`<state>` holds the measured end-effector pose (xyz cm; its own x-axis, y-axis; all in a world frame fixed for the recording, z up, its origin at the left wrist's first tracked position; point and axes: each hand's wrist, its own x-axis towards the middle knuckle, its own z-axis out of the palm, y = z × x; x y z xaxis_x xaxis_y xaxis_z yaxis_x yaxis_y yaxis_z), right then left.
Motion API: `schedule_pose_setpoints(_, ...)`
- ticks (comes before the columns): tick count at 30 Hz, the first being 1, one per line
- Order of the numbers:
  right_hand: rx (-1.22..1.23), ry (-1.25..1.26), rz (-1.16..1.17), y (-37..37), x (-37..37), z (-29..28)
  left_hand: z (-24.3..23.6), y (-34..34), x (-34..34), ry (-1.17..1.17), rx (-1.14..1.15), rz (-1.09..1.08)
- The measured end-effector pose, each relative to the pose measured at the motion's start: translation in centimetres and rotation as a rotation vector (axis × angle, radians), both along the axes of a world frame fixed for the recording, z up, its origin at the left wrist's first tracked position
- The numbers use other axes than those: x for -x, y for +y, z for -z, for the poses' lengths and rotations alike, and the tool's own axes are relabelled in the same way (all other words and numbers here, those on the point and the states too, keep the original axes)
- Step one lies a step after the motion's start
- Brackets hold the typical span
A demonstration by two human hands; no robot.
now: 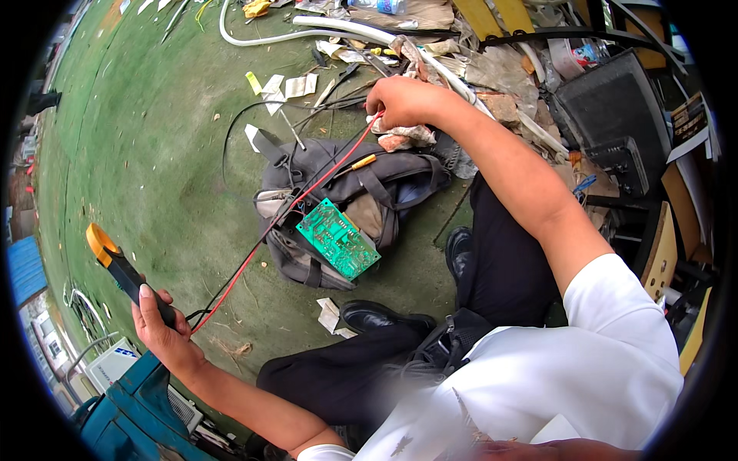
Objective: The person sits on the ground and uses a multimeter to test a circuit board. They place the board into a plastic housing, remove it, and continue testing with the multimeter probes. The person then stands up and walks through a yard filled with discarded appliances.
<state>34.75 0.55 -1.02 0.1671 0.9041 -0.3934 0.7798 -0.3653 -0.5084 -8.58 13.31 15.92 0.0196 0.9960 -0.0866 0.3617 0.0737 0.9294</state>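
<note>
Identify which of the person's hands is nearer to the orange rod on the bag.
Right. In the picture, the right hand is above the orange rod, slightly right; the left hand, holding the clamp meter, is well below and far left.

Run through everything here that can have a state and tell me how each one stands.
Clamp meter: held up in the left hand; on or off, can't tell.
Red and black test leads: drawn out toward the right hand, which is closed on the red one.
Backpack: lying on the green ground.
Circuit board: uncased, lying on the backpack.
Black shoes: worn, on the ground.
</note>
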Motion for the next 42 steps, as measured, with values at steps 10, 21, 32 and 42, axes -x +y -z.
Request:
schedule_pose_setpoints(10, 0.115, 0.357, -0.083, 0.3, -0.6, -0.3, 1.1, 2.1, 2.8, 0.158, -0.079, -0.155)
schedule_pose_setpoints(21, -0.412, 1.041, 1.0, 2.1, 0.9, 0.7, 1.5, 1.3, 1.3, 0.094, -0.047, -0.085)
schedule_pose_setpoints(32, -0.758, 0.307, 0.529, 2.0, 5.6, -1.7, 0.7, -2.5, -2.8, -0.756, 0.255, 0.062)
schedule_pose_setpoints(42, -0.13, 1.192, -0.382, -1.2, 14.9, -5.0, 2.1, -3.1, -5.5, -0.34, 0.045, 0.123)
